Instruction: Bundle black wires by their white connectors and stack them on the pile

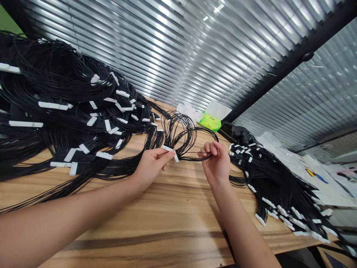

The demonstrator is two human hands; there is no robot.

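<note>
Over the wooden table, my left hand (153, 163) pinches a white connector (168, 148) between thumb and forefinger. Many thin black wires (182, 136) fan out of that connector and curve upward into loops. To its right, my right hand (216, 162) is closed around the looped wires, fingers curled toward the palm. A few strands run almost straight between both hands. Just left of the held connector, more black wires (152, 139) with white ends lie on the table. The exact grip of the right fingertips is partly hidden.
A large heap of black wire harnesses (55, 82) with white connectors rises at the left. Another pile (273, 182) covers the table's right side. A green packet (210, 121) lies behind my hands, near the corrugated metal wall (156, 48). Yellow-and-blue pliers (316, 175) are far right.
</note>
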